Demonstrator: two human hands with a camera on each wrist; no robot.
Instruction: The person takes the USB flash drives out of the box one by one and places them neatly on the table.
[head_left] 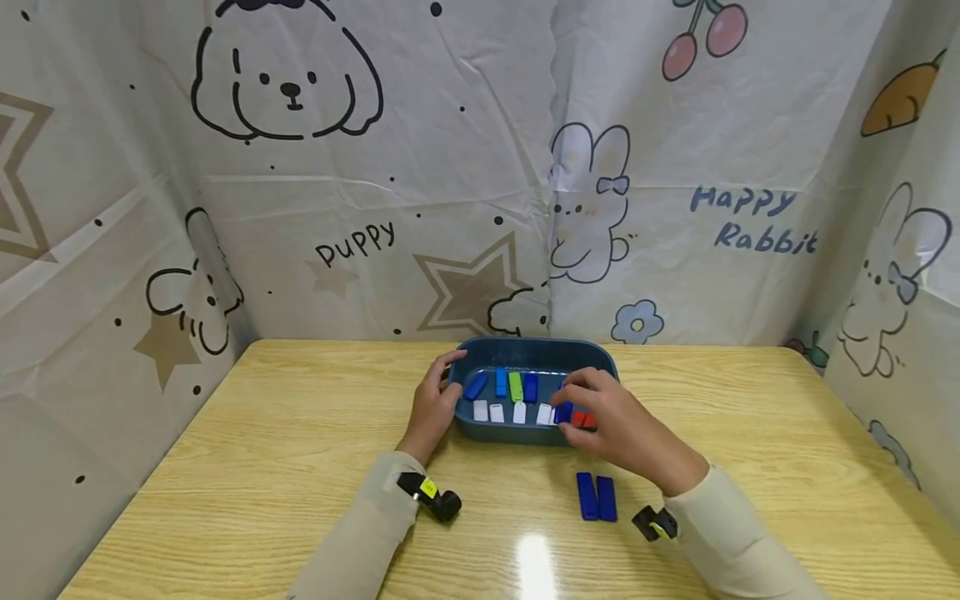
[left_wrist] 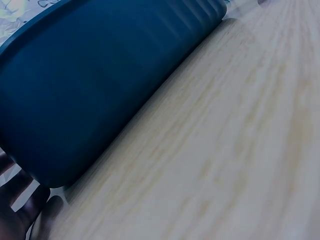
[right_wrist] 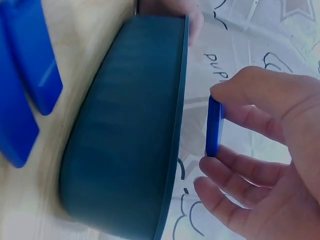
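Note:
A dark teal plastic bin [head_left: 495, 432] stands on the table. My left hand [head_left: 430, 410] holds its left end, fingers at the rim and outer wall. In the right wrist view, my right hand [right_wrist: 260, 145] pinches a flat dark blue rectangular block [right_wrist: 214, 127] by its two ends, thumb on one end and fingers on the other, above the bin's rim. Inside the bin lie a lime green block [head_left: 515, 387], lighter blue blocks [head_left: 501, 382], several white blocks [head_left: 481, 410] and red blocks [head_left: 578, 418] at the right, partly covered by my right hand.
Two dark blue blocks [head_left: 587, 497] lie side by side on the wooden table [head_left: 300, 467], in front of the bin near my right wrist. A printed cloth [head_left: 465, 208] hangs behind the table and along both sides.

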